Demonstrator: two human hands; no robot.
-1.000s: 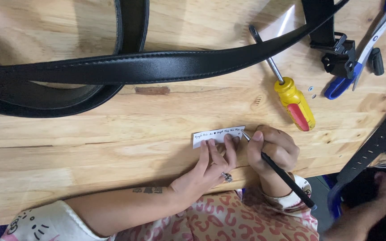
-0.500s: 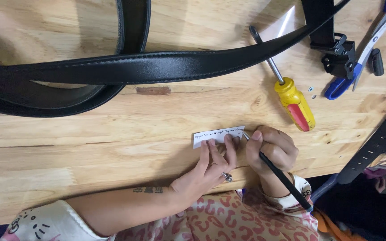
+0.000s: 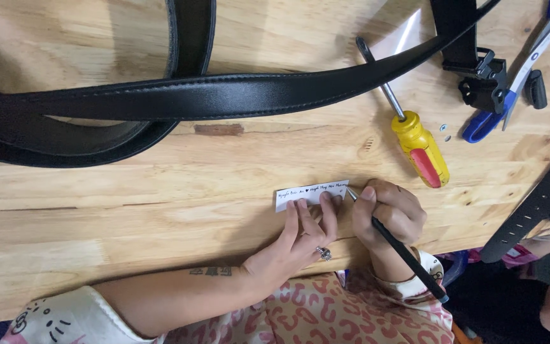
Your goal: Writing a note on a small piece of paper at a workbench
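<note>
A small white paper strip (image 3: 307, 191) with handwriting lies on the wooden table (image 3: 160, 210) near its front edge. My left hand (image 3: 300, 239), with a ring on one finger, presses its fingertips flat on the strip's lower edge. My right hand (image 3: 389, 213) grips a black pen (image 3: 405, 255), whose tip touches the right end of the strip.
A long black leather belt (image 3: 224, 95) curves across the table's far half. A yellow-and-red-handled screwdriver (image 3: 418, 146) lies right of centre. A black buckle (image 3: 482, 79) and blue-handled scissors (image 3: 510, 83) sit at top right. Another perforated black belt (image 3: 542, 197) hangs off the right edge.
Both hands stay on the paper strip with the pen tip at its right end. At the lower right, another person's limb has shifted.
</note>
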